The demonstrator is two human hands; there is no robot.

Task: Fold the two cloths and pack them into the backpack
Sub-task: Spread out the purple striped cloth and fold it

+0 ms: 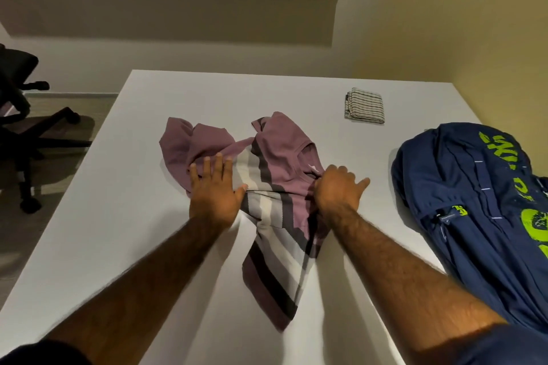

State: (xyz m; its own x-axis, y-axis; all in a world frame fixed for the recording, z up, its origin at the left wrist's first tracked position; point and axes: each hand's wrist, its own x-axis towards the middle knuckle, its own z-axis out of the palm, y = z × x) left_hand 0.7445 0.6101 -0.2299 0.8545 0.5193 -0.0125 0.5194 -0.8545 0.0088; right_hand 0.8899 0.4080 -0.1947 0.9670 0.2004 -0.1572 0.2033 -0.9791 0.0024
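Observation:
A mauve shirt (275, 157) with grey, white and dark stripes lies crumpled in the middle of the white table (118, 231). My left hand (215, 190) lies flat on its left part with the fingers straight and spread. My right hand (338, 190) grips a bunch of the shirt's fabric at its right edge, fingers curled, little finger sticking out. A small striped white cloth (364, 106) sits folded into a square at the far right of the table. The navy backpack (474, 216) with bright green lettering lies on its side at the right edge.
A black office chair (20, 115) stands on the floor to the left of the table. A wall runs close behind the table and along its right side.

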